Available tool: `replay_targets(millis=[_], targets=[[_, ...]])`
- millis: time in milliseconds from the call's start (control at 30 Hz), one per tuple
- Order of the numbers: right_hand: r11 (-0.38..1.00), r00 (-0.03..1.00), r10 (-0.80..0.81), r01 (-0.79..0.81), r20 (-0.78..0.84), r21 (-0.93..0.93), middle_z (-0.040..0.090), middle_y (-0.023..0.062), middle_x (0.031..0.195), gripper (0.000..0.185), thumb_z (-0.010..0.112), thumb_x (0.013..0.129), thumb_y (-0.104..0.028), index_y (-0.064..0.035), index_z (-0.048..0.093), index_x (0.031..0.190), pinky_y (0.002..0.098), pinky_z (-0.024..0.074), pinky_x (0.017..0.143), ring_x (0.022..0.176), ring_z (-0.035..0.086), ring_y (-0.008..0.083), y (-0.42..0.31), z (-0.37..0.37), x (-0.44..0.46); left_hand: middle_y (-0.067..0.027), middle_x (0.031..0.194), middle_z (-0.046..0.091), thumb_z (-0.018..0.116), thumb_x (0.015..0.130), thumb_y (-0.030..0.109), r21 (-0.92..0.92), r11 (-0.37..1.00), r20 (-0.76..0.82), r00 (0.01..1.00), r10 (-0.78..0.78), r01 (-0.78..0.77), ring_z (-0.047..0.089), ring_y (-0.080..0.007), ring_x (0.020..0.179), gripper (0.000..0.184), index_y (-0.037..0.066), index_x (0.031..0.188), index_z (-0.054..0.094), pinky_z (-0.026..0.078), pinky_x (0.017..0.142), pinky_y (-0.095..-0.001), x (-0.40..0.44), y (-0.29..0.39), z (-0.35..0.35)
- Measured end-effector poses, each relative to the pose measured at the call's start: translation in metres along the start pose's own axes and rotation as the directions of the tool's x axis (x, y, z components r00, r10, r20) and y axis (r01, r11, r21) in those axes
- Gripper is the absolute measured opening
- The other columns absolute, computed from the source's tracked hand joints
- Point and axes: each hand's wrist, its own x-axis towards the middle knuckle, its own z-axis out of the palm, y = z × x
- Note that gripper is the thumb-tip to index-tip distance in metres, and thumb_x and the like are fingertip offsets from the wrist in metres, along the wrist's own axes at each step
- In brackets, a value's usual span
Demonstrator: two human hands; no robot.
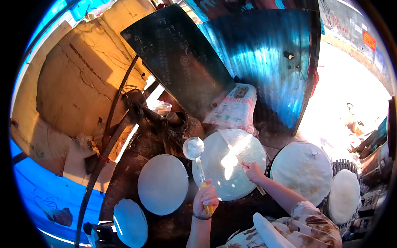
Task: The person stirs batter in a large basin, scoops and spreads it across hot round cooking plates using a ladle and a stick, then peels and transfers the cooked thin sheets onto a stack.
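Observation:
My left hand [205, 197] is closed around the yellow handle of a ladle. The ladle's round bowl [193, 148] is raised at the left rim of the middle white round surface [215, 182], which has a bright, glossy patch of light on it. Over the right part of that same surface, my right hand [253, 172] is closed on a thin stick-like tool [261, 190]. Its lower end sticks out below my hand; glare blurs the far end, so its exact kind is unclear.
More white rounds stand alongside: a large one [302, 173] and a smaller one [344, 196] at right, two [163, 184] [130, 223] at left. Behind are a printed sack [235, 107], a dark board [178, 53] with writing, and a blue corrugated sheet [260, 58].

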Motion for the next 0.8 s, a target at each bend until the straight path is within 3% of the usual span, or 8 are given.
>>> replay_targets(millis=[67, 200, 300, 467, 533, 667, 733, 800], targets=[[0.996, 0.984, 0.008, 0.009, 0.180, -0.093, 0.053, 0.0064, 0.055, 0.033, 0.053, 0.084, -0.021, -0.0085, 0.057, 0.114, 0.0277, 0.0374, 0.036, 0.037, 0.046, 0.0125, -0.026, -0.004, -0.012, 0.0025, 0.054, 0.035, 0.033, 0.093, 0.009, -0.155, 0.987, 0.005, 0.999, -0.031, 0.032, 0.032, -0.0041, 0.037, 0.022, 0.003, 0.110, 0.046, 0.034, 0.038, -0.0161, -0.031, 0.000, -0.019], [0.994, 0.994, 0.037, -0.025, -0.105, 0.107, 0.054, 0.0069, 0.056, 0.033, 0.053, 0.083, -0.019, -0.0108, 0.057, 0.115, 0.0275, 0.0376, 0.034, 0.035, 0.045, 0.0135, -0.012, -0.013, 0.019, 0.0026, 0.053, 0.035, 0.035, 0.092, 0.011, -0.273, 0.962, -0.055, 0.998, 0.006, -0.021, 0.031, -0.0047, 0.036, 0.021, 0.003, 0.107, 0.047, 0.033, 0.038, -0.0162, -0.117, -0.001, -0.060], [1.000, 0.997, 0.022, -0.020, -0.077, 0.021, 0.051, 0.0038, 0.052, 0.030, 0.054, 0.084, -0.023, -0.0108, 0.060, 0.111, 0.0260, 0.0362, 0.032, 0.033, 0.042, 0.0105, -0.003, 0.008, 0.013, 0.0019, 0.056, 0.035, 0.037, 0.091, 0.010, -0.311, 0.944, -0.087, 0.992, 0.086, -0.110, 0.032, -0.0053, 0.040, 0.017, 0.005, 0.104, 0.046, 0.031, 0.037, -0.0179, -0.173, -0.007, -0.067], [0.988, 0.963, 0.019, 0.023, 0.269, -0.153, 0.055, 0.0061, 0.058, 0.030, 0.052, 0.084, -0.019, -0.0095, 0.059, 0.112, 0.0285, 0.0418, 0.039, 0.043, 0.052, 0.0135, -0.020, 0.045, -0.031, 0.0036, 0.056, 0.032, 0.034, 0.093, 0.015, -0.342, 0.906, -0.180, 0.964, 0.195, -0.248, 0.032, -0.0053, 0.042, 0.018, 0.011, 0.077, 0.040, 0.030, 0.039, -0.0193, -0.224, -0.013, -0.075], [0.658, 0.780, -0.569, 0.621, 0.259, -0.426, 0.058, 0.0092, 0.061, 0.034, 0.053, 0.083, -0.021, -0.0078, 0.057, 0.114, 0.0320, 0.0473, 0.051, 0.056, 0.059, 0.0186, 0.003, 0.050, -0.028, 0.0035, 0.056, 0.032, 0.034, 0.093, 0.015, -0.351, 0.903, -0.141, 0.968, 0.210, -0.247, 0.031, -0.0053, 0.043, 0.017, 0.011, 0.077, 0.040, 0.030, 0.040, -0.0189, -0.240, -0.014, -0.094], [0.584, 0.878, -0.475, 0.362, 0.056, -0.727, 0.061, 0.0145, 0.071, 0.030, 0.051, 0.081, -0.023, -0.0081, 0.060, 0.106, 0.0362, 0.0477, 0.064, 0.071, 0.061, 0.0265, 0.032, 0.014, -0.032, 0.0027, 0.056, 0.032, 0.035, 0.092, 0.015, -0.376, 0.910, -0.121, 0.983, 0.136, -0.173, 0.030, -0.0059, 0.043, 0.013, 0.009, 0.083, 0.042, 0.029, 0.039, -0.0190, -0.252, -0.019, -0.101], [0.871, 0.875, -0.416, 0.305, -0.247, -0.384, 0.059, 0.0200, 0.076, 0.021, 0.048, 0.081, -0.015, -0.0057, 0.058, 0.096, 0.0410, 0.0460, 0.063, 0.076, 0.060, 0.0342, 0.060, -0.011, -0.030, 0.0024, 0.056, 0.033, 0.036, 0.092, 0.013, -0.322, 0.935, -0.161, 0.982, 0.097, -0.145, 0.031, -0.0056, 0.042, 0.010, 0.009, 0.087, 0.043, 0.029, 0.039, -0.0186, -0.250, -0.021, -0.102], [0.848, 0.883, -0.364, 0.182, -0.297, -0.498, 0.059, 0.0214, 0.073, 0.019, 0.048, 0.082, -0.017, -0.0040, 0.058, 0.091, 0.0392, 0.0459, 0.060, 0.072, 0.060, 0.0339, 0.054, -0.029, -0.064, 0.0022, 0.056, 0.033, 0.036, 0.091, 0.012, -0.255, 0.961, -0.190, 0.980, 0.060, -0.108, 0.031, -0.0052, 0.042, 0.008, 0.009, 0.091, 0.043, 0.029, 0.038, -0.0181, -0.245, -0.025, -0.099]])
